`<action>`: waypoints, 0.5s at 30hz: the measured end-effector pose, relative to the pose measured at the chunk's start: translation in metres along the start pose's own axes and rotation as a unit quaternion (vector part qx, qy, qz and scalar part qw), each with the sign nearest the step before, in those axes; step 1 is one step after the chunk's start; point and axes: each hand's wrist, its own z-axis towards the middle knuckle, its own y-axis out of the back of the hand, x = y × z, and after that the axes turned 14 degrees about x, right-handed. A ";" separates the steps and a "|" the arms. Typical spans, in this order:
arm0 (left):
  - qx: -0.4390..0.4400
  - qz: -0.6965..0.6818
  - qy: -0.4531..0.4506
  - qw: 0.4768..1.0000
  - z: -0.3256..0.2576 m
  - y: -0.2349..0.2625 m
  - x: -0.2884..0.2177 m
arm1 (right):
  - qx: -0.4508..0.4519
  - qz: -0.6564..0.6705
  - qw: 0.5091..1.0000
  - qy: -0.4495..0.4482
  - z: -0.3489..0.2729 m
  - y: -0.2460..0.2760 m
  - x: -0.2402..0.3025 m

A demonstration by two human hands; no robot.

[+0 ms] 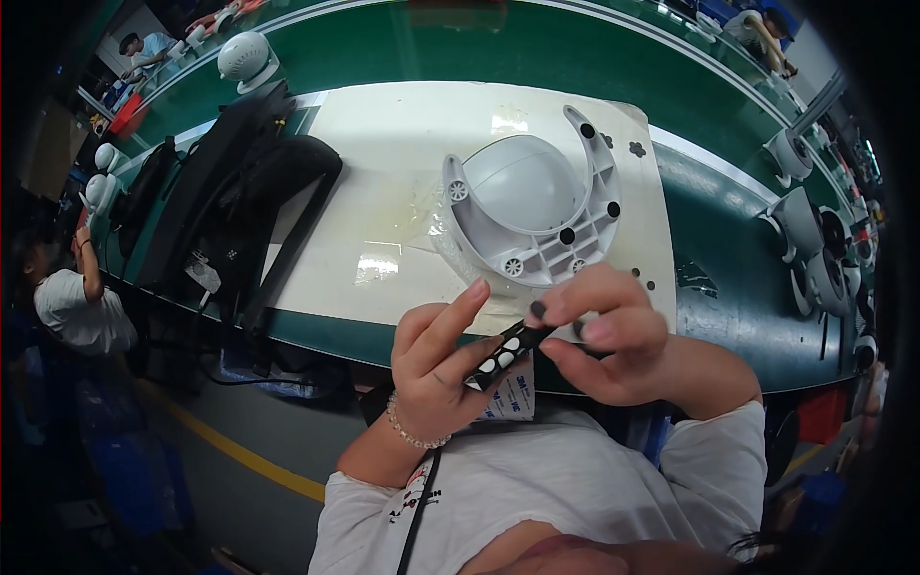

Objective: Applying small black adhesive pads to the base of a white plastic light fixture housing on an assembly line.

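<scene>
My left hand (431, 369), with a beaded bracelet at its wrist, grips a black sheet of round pads (508, 353) with a row of pale round spots. Its index finger points outward. My right hand (618, 331) is beside the sheet's far end, fingers bent, with a small black round pad (538, 310) at a fingertip. Another dark spot shows between its fingers. Beyond both hands, a white plastic housing (527, 182) lies on the pale mat, with a rounded dome and a ribbed, curved stand. Black round pads (566, 236) sit on some of the stand's recesses; other recesses are uncovered.
A cream mat (383, 192) covers part of the green bench. Black padded pieces (240, 192) stand at the left. Several loose dark pads (636, 149) lie on the mat's right side. More white housings (800, 225) stand at the right. Other people work nearby.
</scene>
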 end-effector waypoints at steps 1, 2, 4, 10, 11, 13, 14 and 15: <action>0.007 0.014 -0.009 1.000 0.000 0.001 0.000 | 0.019 0.005 1.000 0.002 -0.001 -0.001 -0.001; 0.013 0.027 -0.019 0.999 0.000 0.001 0.001 | 0.026 -0.015 0.999 0.036 0.002 0.000 0.000; 0.022 0.039 -0.038 0.998 -0.002 0.002 0.002 | 0.015 -0.011 0.999 0.036 0.003 -0.002 0.001; 0.015 0.027 -0.061 0.998 -0.004 -0.001 0.009 | 0.125 -0.065 0.978 0.156 0.000 0.006 0.000; 0.011 0.024 -0.050 0.998 -0.004 -0.003 0.010 | 0.110 -0.118 0.970 0.184 -0.002 0.005 0.002; 0.006 0.027 -0.044 0.999 -0.003 -0.003 0.013 | 0.135 -0.036 0.983 0.117 -0.007 0.015 0.003; 0.013 0.022 -0.030 0.999 -0.002 -0.003 0.014 | 0.162 0.026 0.985 0.055 -0.008 0.025 0.001; 0.022 0.012 -0.018 1.000 0.001 -0.004 0.015 | 0.008 -0.081 0.995 0.050 -0.002 0.017 -0.003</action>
